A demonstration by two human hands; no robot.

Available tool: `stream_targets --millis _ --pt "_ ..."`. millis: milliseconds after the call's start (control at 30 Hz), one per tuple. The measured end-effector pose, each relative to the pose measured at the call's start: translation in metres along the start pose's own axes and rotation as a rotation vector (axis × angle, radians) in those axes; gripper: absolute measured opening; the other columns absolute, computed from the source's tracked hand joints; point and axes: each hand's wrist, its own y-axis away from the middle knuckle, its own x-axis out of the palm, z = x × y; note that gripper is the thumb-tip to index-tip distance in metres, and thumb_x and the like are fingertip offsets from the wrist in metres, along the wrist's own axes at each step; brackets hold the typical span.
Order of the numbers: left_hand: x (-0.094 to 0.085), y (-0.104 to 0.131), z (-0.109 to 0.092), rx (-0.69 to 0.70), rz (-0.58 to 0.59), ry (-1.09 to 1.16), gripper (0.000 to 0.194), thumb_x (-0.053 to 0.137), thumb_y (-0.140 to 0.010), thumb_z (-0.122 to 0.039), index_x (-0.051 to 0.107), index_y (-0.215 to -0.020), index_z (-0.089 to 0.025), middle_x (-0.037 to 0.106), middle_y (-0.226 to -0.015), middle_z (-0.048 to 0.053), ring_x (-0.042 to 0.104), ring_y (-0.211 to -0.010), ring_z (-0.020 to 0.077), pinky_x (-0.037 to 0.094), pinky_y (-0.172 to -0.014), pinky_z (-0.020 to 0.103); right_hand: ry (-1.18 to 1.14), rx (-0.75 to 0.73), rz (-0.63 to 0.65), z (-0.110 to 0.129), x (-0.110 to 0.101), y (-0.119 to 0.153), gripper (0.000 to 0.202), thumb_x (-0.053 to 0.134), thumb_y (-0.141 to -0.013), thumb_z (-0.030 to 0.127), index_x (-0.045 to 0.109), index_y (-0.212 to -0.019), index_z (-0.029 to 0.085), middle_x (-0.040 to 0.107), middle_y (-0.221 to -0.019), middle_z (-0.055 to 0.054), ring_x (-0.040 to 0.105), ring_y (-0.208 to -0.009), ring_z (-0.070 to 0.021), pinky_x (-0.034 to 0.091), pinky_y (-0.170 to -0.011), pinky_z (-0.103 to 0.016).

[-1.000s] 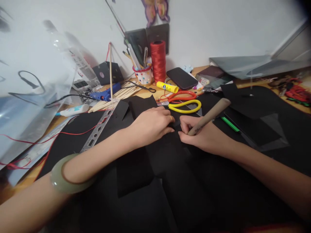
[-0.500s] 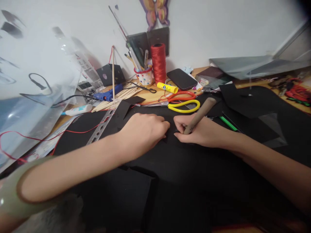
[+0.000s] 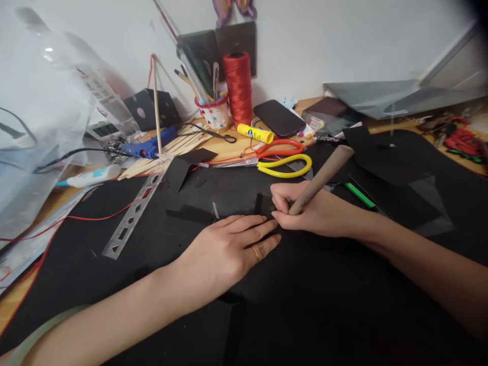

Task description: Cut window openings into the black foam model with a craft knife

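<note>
Black sheet [image 3: 152, 239] covers most of the desk, and both hands work on it. Left hand [image 3: 229, 249] lies flat on the sheet with its fingers stretched out and pressed down, clasping nothing; a ring sits on one finger. Right hand [image 3: 308, 213] is clenched around a tan tool handle [image 3: 322, 178] — the handle slants up and away from the fist, its tip down at the sheet and hidden by the fingers. The two hands' fingertips nearly meet, with a small upright black scrap [image 3: 263, 203] just beyond them.

Taking the black sheet as landmark: a perforated metal strip [image 3: 131, 216] lies slantwise on its left part, with a thin red thread [image 3: 95, 217] crossing beside it. At its far edge lie yellow-handled scissors [image 3: 285, 166] touching orange-handled scissors [image 3: 280, 148]. Beyond that edge stand a red thread spool [image 3: 238, 86] and a cup of pens [image 3: 213, 113], with a yellow glue stick [image 3: 255, 133] and a dark phone [image 3: 279, 117] close by. A blue glue gun [image 3: 147, 147] and a bundle of wooden sticks [image 3: 168, 152] lie off the far left corner — a green pen [image 3: 358, 195] rests on the sheet's right part, beyond the right wrist.
</note>
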Motion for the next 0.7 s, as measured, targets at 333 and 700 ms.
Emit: stream_targets --millis 333,700 --pt "-0.0035 -0.0004 -0.0013 0.001 0.021 -0.004 0.038 0.022 -0.094 -0.015 0.051 -0.118 -0.014 0.048 -0.127 0.005 0.046 -0.116 0.0205 0.047 -0.091 0.034 -0.040 0.047 0.009 0.0010 -0.0010 -0.0010 0.025 0.053 -0.069 0.010 0.030 -0.060 0.019 0.033 -0.054 0.007 0.029 -0.051 -0.0056 0.023 -0.044 -0.020" --pt "-0.0044 -0.0006 -0.0010 0.001 0.027 -0.015 0.039 0.021 -0.094 -0.016 0.050 -0.120 -0.014 0.047 -0.128 0.005 0.044 -0.118 0.0196 0.047 -0.092 0.033 -0.019 0.033 -0.024 0.0012 -0.0004 0.0001 0.029 0.052 -0.068 0.008 0.027 -0.058 0.018 0.029 -0.054 0.007 0.027 -0.050 -0.0050 0.022 -0.044 -0.020"
